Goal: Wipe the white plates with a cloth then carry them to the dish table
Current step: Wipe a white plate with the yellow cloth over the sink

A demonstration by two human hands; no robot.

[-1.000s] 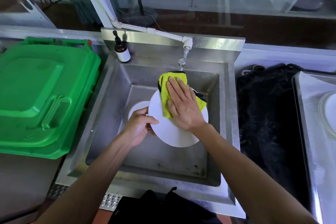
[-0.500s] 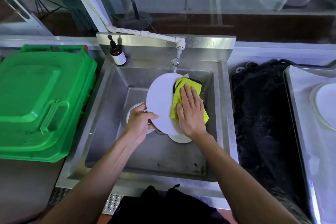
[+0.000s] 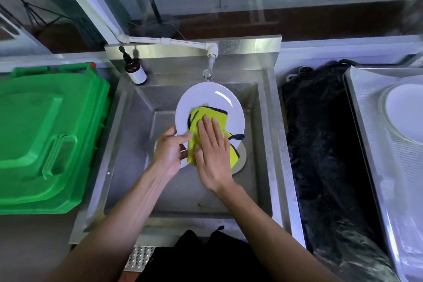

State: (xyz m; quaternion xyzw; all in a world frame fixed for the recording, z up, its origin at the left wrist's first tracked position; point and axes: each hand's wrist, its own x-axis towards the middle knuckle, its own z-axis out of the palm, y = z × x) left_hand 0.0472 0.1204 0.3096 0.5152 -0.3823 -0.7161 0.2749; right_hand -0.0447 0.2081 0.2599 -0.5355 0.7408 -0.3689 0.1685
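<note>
Steel made up the square sink basin (image 3: 128,144) at the centre, with a big green plastic bin lid (image 3: 45,139) lying to its left and a black cloth-covered worktop (image 3: 320,144) to its right. Over the basin a round white plate (image 3: 210,101) was held tilted; the left hand (image 3: 169,153) gripped its near-left rim with curled fingers. The right hand (image 3: 212,155), fingers straight and spread, pressed a yellow dark-edged cloth (image 3: 206,117) flat against the plate's face. More white plates (image 3: 405,112) sat far right.
</note>
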